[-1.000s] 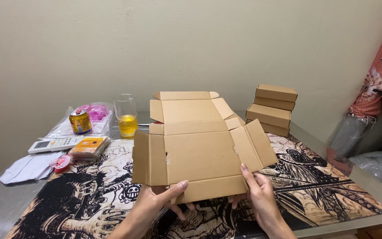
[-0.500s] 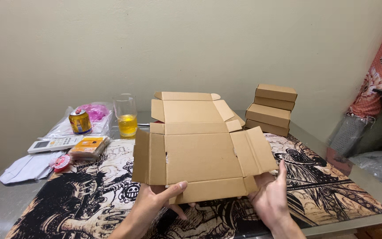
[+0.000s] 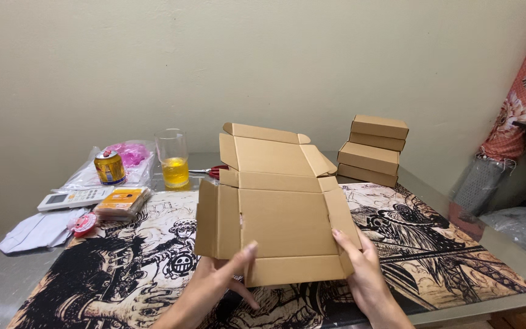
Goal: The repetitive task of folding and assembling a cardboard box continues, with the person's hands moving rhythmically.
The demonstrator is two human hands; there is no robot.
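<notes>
Box: a flat brown corrugated cardboard mailer box (image 3: 281, 213), unfolded, is held tilted up above the near middle of the worktop (image 3: 7, 286), its lid flaps pointing toward the far wall.
Left hand: the left hand (image 3: 217, 286) sits under the near left part of the box, thumb pressed on the front panel, fingers (image 3: 248, 300) clamped on the cardboard from beneath.
Right hand: the right hand (image 3: 360, 271) grips the near right corner, fingers (image 3: 342, 239) together along the side flap and clamped on it.
Mat: a black-and-cream printed picture mat (image 3: 439, 244) covers most of the worktop beneath the box.
Far right: a stack of three closed brown cardboard boxes (image 3: 372, 149) stands beyond the held box.
Far left: a clear drinking glass with yellow liquid (image 3: 173, 159), a gold drink can (image 3: 109, 167), and a pink plastic bag (image 3: 130, 152) stand close together.
Left edge: a white remote control (image 3: 71, 198), a small orange packet (image 3: 123, 201) and folded white paper (image 3: 38, 230) lie near each other.
Behind box: red-handled scissors (image 3: 214, 171) show just past the lid.
</notes>
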